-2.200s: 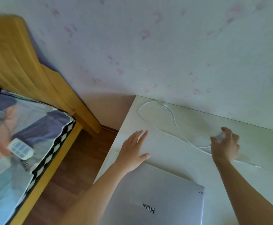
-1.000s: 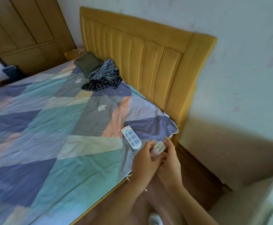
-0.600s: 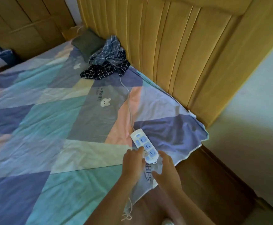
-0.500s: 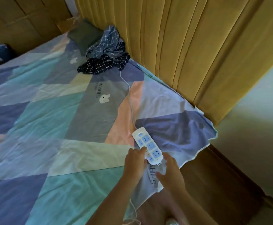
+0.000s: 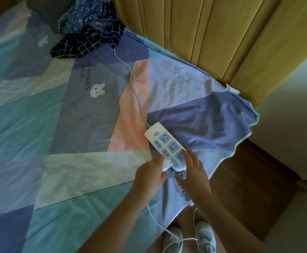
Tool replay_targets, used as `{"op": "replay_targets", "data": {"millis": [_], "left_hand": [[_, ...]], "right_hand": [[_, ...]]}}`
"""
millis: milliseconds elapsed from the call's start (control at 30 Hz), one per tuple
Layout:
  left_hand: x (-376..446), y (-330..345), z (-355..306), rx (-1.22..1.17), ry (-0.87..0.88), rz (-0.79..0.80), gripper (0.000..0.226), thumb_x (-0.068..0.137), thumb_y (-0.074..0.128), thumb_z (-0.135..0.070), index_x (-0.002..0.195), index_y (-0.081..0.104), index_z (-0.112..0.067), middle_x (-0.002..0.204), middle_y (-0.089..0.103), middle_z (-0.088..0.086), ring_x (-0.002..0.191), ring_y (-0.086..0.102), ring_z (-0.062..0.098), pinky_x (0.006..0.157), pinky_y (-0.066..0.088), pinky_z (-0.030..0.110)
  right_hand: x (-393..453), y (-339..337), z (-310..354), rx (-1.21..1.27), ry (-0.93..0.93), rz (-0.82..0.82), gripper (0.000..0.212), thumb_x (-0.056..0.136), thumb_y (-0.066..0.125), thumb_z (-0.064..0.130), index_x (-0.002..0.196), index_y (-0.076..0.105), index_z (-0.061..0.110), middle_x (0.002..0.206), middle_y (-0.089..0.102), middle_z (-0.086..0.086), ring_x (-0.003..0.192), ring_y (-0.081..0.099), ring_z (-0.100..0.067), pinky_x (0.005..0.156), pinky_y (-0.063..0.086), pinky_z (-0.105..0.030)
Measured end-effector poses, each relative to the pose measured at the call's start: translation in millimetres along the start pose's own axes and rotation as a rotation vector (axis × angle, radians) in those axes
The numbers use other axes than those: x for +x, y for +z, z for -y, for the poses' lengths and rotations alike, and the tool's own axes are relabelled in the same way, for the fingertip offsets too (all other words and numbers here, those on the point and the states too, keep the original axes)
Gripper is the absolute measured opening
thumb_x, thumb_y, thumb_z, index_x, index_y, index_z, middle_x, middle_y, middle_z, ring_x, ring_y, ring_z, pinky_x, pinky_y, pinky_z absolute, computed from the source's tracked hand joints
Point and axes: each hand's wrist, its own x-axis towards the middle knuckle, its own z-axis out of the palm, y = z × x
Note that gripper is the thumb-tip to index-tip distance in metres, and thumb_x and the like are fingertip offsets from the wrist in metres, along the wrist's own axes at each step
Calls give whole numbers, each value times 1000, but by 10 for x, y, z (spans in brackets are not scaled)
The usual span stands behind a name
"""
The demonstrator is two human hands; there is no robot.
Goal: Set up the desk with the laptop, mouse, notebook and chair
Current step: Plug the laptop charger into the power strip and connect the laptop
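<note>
I'm at the bed (image 5: 61, 161), not the desk, so none of the laptop, mouse, notebook or chair shows in this view and I can't tell where they sit. What I do see is a white power strip (image 5: 164, 143) lying on the quilt near the bed's right edge, its grey cord (image 5: 130, 77) running far toward a crumpled checked cloth (image 5: 87, 33) by the headboard (image 5: 213, 33). My left hand (image 5: 151, 173) has its fingers (image 5: 160, 160) pinching a small white plug (image 5: 167, 164) against the near end of the strip; a thin white cable (image 5: 158, 221) trails from under that hand down toward my shoes (image 5: 191, 238) on the floor. My right hand (image 5: 194, 172) lies along the strip's right side, fingers loosely spread, steadying it. I judge this is the powering step, probably a charger going in, with the desk layout itself not checkable from here. No containers are in view, so nothing to report inside any
</note>
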Motion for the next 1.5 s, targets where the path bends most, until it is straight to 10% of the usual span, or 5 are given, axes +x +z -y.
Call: {"op": "replay_targets", "data": {"millis": [500,667,1000,1100,1500], "left_hand": [[82,20,-102,330,179,48,40,47,87,-41,71,68,-15,60,60,1,57,58,16,39,38,21],[214,-29,-309,359,201,70,39,35,90,-36,55,66,-13,50,57,2,49,57,15,37,37,16],[306,-91,-467,501,185,204,37,63,83,-39,82,73,-9,71,67,5,69,61,15,55,51,26],[487,17,-541,559,130,244,41,94,55,-23,129,51,-3,119,58,12,110,53,23,92,44,35],[519,96,-523,598,100,335,36,98,47,-22,127,51,-1,118,58,13,110,48,25,91,42,37]], "right_hand": [[289,20,-200,-231,-245,111,89,61,82,37,138,41,21,146,41,-13,118,53,-35,59,57,-42],[406,-57,-221,-264,-260,175,91,72,73,40,147,25,22,155,24,-8,126,42,-31,77,53,-44],[426,-47,-222,-321,-320,184,99,47,88,36,134,46,15,132,54,-18,90,63,-34,49,55,-36],[440,-26,-240,-315,-313,207,92,54,84,24,137,45,14,137,49,-19,97,60,-38,54,57,-41],[409,-45,-165,-281,-244,211,85,81,67,26,149,16,13,156,20,-8,131,36,-29,83,54,-39]]}}
